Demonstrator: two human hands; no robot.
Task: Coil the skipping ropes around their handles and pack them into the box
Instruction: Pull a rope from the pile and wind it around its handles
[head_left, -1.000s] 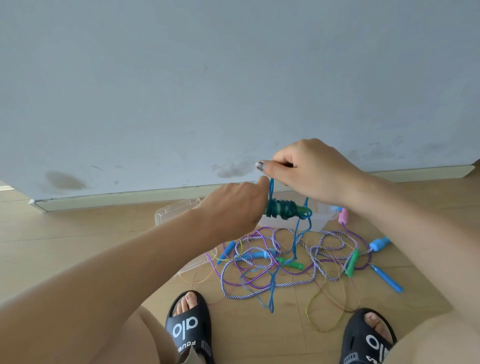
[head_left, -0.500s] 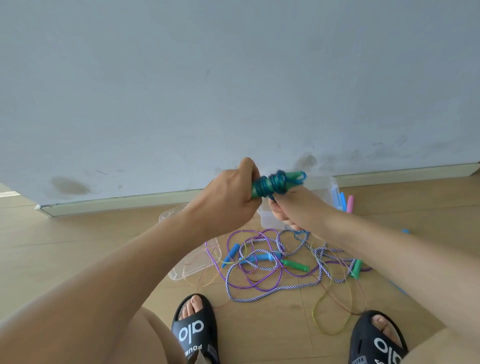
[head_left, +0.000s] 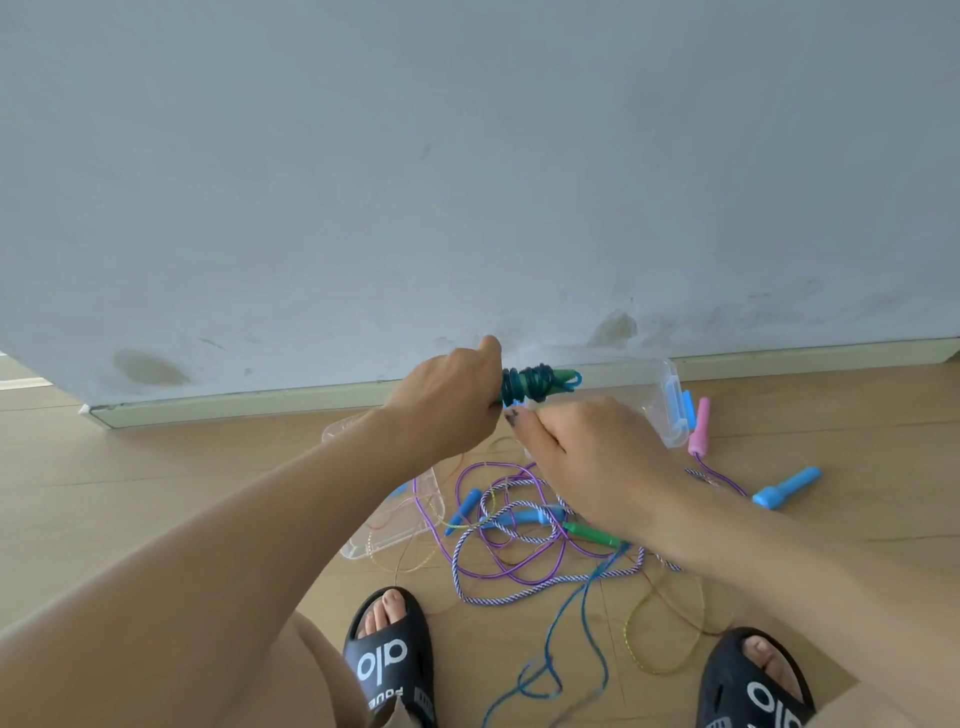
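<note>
My left hand (head_left: 447, 395) grips one end of a green handle (head_left: 563, 375) and holds it level above the floor. A blue rope is wound round it in a thick coil (head_left: 530, 384). Just below the coil is my right hand (head_left: 587, 457), back up, fingers curled under, thumb pointing at the coil. The loose blue rope (head_left: 584, 597) comes out from under my right forearm and trails down to the floor, so the grip itself is hidden. Behind my hands stands the clear plastic box (head_left: 670, 384) with a blue latch.
A tangle of purple, striped and thin yellow ropes (head_left: 498, 566) lies on the wood floor with blue, green and pink handles (head_left: 698, 431). A clear lid (head_left: 384, 525) lies to the left. My feet in black slides (head_left: 389, 660) are near. A wall stands behind.
My right hand has gone from above the handle, round under it, to below and right of it, laying more blue rope on the coil. My left hand has kept its hold.
</note>
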